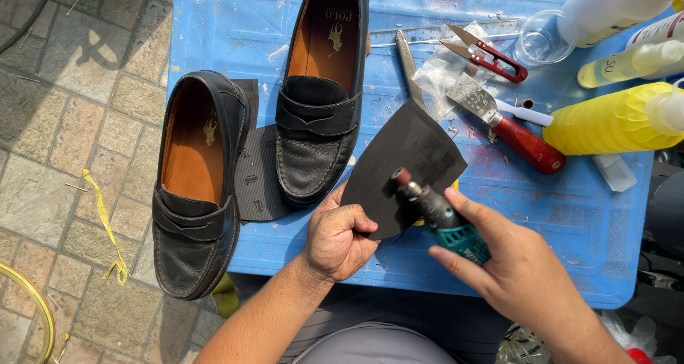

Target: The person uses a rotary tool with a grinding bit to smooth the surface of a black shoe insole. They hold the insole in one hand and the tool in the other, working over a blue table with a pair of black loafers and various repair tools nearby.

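Black rubber sole sheet (410,161) is pinched by the left hand (338,236) while the right hand (513,264) grips a teal rotary grinder (438,211) against it, near two black loafers (249,147).

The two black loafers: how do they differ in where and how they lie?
The left loafer hangs partly over the edge of the blue table, toe toward the person; the right loafer lies fully on it, farther back. The right loafer's toe rests on a black sole sheet; the left loafer lies beside that sheet, partly over its edge. Both are black with tan linings, openings up, untouched by either hand.
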`<action>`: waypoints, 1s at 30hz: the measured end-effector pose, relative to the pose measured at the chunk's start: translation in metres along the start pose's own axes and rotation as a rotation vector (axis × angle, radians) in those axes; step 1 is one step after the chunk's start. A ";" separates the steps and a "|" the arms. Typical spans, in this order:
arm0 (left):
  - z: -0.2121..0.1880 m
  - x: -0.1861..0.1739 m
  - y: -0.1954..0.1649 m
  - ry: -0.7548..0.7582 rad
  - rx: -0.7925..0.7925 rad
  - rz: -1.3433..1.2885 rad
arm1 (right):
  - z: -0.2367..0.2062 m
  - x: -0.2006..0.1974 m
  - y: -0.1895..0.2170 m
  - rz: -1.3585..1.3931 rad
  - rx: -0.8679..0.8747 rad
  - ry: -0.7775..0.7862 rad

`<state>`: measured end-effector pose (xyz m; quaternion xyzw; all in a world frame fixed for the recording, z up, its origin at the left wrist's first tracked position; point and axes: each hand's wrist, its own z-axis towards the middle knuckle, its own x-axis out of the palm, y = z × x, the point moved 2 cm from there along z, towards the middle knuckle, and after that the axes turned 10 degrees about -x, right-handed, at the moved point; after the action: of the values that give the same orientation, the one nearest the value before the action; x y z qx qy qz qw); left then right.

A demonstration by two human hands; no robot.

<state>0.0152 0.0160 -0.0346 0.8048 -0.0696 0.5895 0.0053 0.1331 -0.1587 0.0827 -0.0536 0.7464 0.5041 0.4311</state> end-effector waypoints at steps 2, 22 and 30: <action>0.001 0.000 0.000 -0.041 -0.018 0.014 | 0.002 -0.001 0.001 -0.037 -0.040 -0.051; -0.002 0.000 -0.002 0.015 -0.021 -0.037 | 0.000 0.000 0.000 -0.004 0.003 -0.054; -0.006 0.013 -0.013 0.079 -0.025 -0.181 | -0.009 0.001 -0.004 0.038 -0.140 -0.017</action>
<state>0.0145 0.0277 -0.0191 0.7836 -0.0037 0.6171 0.0712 0.1295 -0.1672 0.0806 -0.0654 0.7064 0.5637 0.4230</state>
